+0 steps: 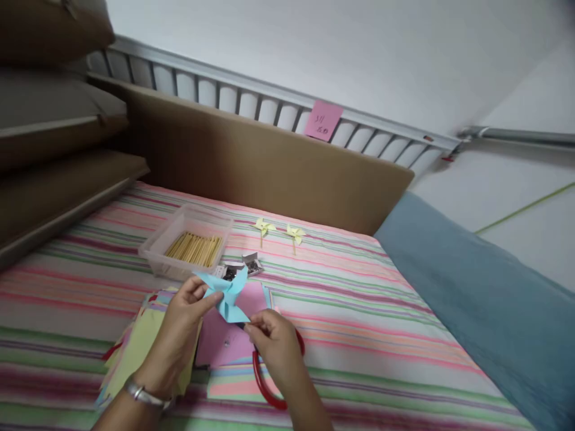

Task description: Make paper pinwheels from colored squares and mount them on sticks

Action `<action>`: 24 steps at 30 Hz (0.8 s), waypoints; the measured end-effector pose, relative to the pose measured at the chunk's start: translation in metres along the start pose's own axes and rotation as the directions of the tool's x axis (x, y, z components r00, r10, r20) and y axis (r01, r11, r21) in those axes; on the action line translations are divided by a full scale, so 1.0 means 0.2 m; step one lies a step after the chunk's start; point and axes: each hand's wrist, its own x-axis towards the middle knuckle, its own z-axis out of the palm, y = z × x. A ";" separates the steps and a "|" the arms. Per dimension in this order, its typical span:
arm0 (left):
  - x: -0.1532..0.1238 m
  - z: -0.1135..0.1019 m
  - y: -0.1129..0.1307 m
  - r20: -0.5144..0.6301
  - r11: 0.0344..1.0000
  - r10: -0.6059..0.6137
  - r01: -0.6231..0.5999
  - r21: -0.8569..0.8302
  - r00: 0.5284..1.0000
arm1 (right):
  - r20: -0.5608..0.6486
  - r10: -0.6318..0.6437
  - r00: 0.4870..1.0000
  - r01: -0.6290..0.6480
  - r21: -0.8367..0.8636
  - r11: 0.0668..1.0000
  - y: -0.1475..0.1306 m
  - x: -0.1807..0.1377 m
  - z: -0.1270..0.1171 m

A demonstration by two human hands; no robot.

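Note:
A light blue paper pinwheel (231,296) is held up in front of me, its blades folded toward the middle. My left hand (191,308) pinches it between thumb and fingers on its left side. At the lower right blade tip, the thumb and fingers of my right hand (274,338) are closed. Beneath lies a stack of pink paper squares (215,347) with a small shiny bit on top. Red-handled scissors (265,386) lie partly hidden under my right hand. Left of the pink stack, another pile of coloured paper (139,347) has yellow uppermost.
A clear plastic box (155,254) holds many thin wooden sticks (193,248). Beside it sit small opened boxes of metal pins (252,264). Two yellow pinwheels on sticks (294,234) lie farther back. A cardboard panel (269,164) stands behind, and cardboard boxes (58,185) rise at left.

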 end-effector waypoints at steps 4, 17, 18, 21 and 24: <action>-0.01 0.01 0.01 -0.004 1.000 -0.010 0.010 -0.014 1.000 | -0.002 0.050 0.999 -0.050 0.043 0.998 0.03 0.00 0.05; 0.03 -0.06 0.02 -0.064 0.984 -0.060 0.070 0.162 0.996 | -0.173 0.311 0.935 -0.262 0.256 0.930 0.18 0.21 -0.17; 0.03 -0.06 0.03 -0.059 0.982 -0.076 0.085 0.169 0.995 | -0.197 0.323 0.925 -0.270 0.257 0.928 0.21 0.27 -0.20; 0.04 -0.06 0.04 -0.046 0.974 -0.127 0.134 0.181 0.991 | -0.256 0.382 0.888 -0.322 0.249 0.913 0.26 0.48 -0.23; 0.07 -0.08 0.03 -0.053 0.963 -0.166 0.173 0.207 0.985 | -0.287 0.442 0.850 -0.390 0.224 0.893 0.27 0.73 -0.23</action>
